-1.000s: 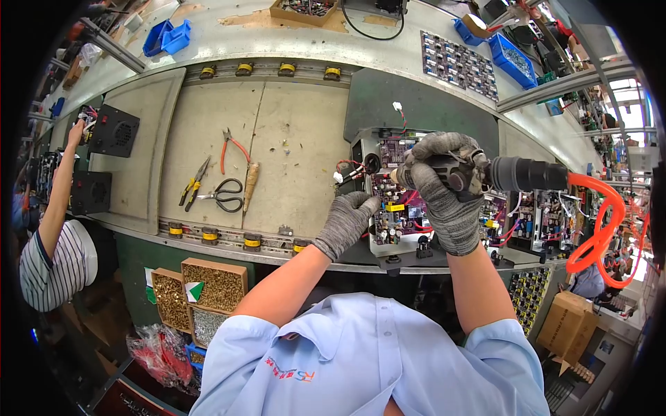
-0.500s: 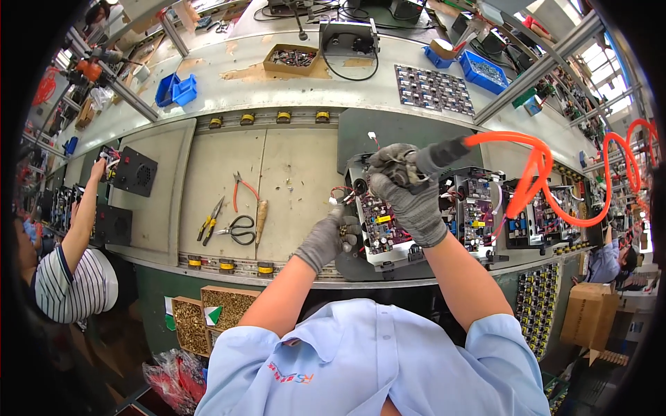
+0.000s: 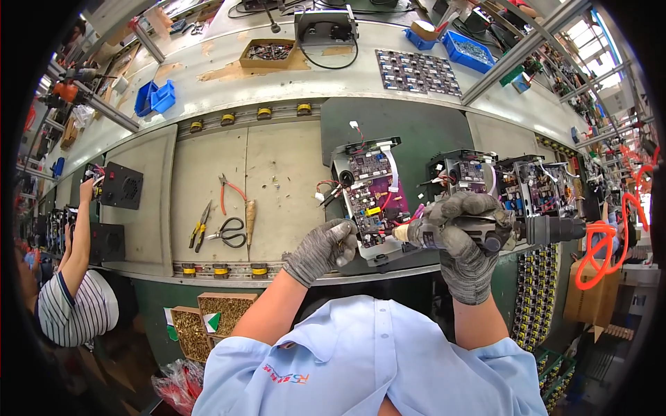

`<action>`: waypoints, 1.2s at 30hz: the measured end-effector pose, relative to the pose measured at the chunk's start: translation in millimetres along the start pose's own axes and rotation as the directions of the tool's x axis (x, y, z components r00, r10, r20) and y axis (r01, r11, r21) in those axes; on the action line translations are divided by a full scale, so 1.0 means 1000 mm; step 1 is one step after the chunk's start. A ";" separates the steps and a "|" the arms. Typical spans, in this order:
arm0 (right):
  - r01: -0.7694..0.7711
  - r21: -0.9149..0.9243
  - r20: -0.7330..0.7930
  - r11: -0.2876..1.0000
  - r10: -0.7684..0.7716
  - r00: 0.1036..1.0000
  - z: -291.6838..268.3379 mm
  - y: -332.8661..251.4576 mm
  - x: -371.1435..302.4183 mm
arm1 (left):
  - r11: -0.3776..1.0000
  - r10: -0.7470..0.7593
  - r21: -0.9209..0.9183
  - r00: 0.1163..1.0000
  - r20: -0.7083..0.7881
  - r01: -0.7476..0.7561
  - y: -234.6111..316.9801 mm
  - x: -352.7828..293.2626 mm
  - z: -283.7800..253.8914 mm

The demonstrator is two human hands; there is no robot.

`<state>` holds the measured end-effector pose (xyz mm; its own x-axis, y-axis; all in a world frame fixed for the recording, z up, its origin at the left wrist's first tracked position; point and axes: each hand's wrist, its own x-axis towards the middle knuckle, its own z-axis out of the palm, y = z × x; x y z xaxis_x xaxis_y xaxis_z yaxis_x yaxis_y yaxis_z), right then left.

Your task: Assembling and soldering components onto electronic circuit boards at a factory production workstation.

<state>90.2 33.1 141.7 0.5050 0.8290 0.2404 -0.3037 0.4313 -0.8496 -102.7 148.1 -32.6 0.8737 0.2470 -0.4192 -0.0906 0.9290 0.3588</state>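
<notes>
My right hand (image 3: 469, 267), in a grey knitted glove, is wrapped round a dark air screwdriver (image 3: 551, 230) held almost level. The tool's front end points left at an open electronic unit (image 3: 370, 197) with a purple circuit board, white ribbon cable and metal frame. An orange coiled hose (image 3: 602, 253) hangs at the tool's rear. My left hand (image 3: 321, 254), also gloved, is closed by the unit's near left corner, thumb against curled fingers. What lies inside those fingers is hidden.
Left of the unit lie red-handled pliers (image 3: 232, 191), yellow-handled pliers (image 3: 201, 225), black scissors (image 3: 231, 232) and a wrapped pointed tool (image 3: 250, 222). More open units (image 3: 531, 184) stand at right. Boxes of brass parts (image 3: 225, 305) sit below the bench edge. A co-worker's arm (image 3: 80, 243) reaches in at far left.
My right hand has swung the screwdriver right and toward me, from above the unit to its near right side, uncovering the board. My left hand has closed further. The view has shifted slightly.
</notes>
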 end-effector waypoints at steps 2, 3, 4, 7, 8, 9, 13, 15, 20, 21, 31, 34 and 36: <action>-0.015 0.074 -0.007 0.997 0.016 1.000 -0.004 -0.001 0.001 | 0.990 0.065 0.127 0.998 0.023 -0.068 0.000 0.004 0.004; 0.008 0.054 -0.019 0.999 -0.007 1.000 -0.006 0.000 0.002 | 0.991 0.066 0.116 0.996 0.051 -0.072 -0.001 0.005 0.007; 0.005 0.054 -0.024 0.999 -0.004 1.000 -0.007 0.001 0.004 | 0.991 0.098 0.088 0.995 0.012 -0.099 -0.003 0.006 0.009; 0.024 0.069 -0.021 0.997 -0.023 1.000 -0.010 0.005 0.008 | 0.992 0.125 0.037 0.989 -0.073 -0.122 -0.005 0.007 0.013; 0.022 0.071 -0.016 0.997 -0.021 1.000 -0.010 0.006 0.009 | 0.990 0.139 0.016 0.988 -0.071 -0.139 -0.005 0.006 0.014; 0.029 0.097 -0.006 0.995 -0.029 1.000 -0.010 0.008 0.010 | 0.992 0.124 0.014 0.986 -0.115 -0.123 -0.004 0.006 0.014; 0.036 0.098 0.017 0.995 -0.038 0.999 -0.010 0.009 0.014 | 0.991 0.029 -0.127 0.999 -0.018 -0.031 0.000 0.006 0.013; 0.033 0.106 0.025 0.994 -0.035 0.999 -0.009 0.009 0.015 | 0.992 0.019 -0.125 0.999 -0.029 -0.022 0.000 0.004 0.014; 0.024 0.117 0.019 0.993 -0.027 0.999 -0.007 0.013 0.015 | 0.997 0.060 -0.048 0.994 -0.094 -0.064 0.000 0.001 0.022; 0.030 0.100 0.016 0.995 -0.031 0.999 -0.006 0.014 0.014 | 0.997 0.059 -0.045 0.994 -0.096 -0.064 0.001 0.000 0.024; 0.099 0.008 0.185 0.995 -0.099 0.978 0.000 0.014 0.012 | 0.992 0.113 0.082 0.947 -0.302 -0.092 0.003 0.001 0.052; 0.075 -0.035 0.162 0.997 -0.069 0.984 0.000 0.011 0.010 | 0.990 0.111 0.120 0.936 -0.333 -0.074 0.002 0.005 0.057; 0.070 -0.032 0.196 0.997 -0.063 0.979 -0.004 0.008 0.015 | 0.991 0.109 0.108 0.948 -0.300 -0.079 0.001 0.010 0.057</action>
<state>98.2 47.3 137.1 0.3550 0.8540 0.3804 -0.2415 0.4769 -0.8451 -67.1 135.8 11.4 0.6750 0.4176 -0.6082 -0.1072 0.8712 0.4791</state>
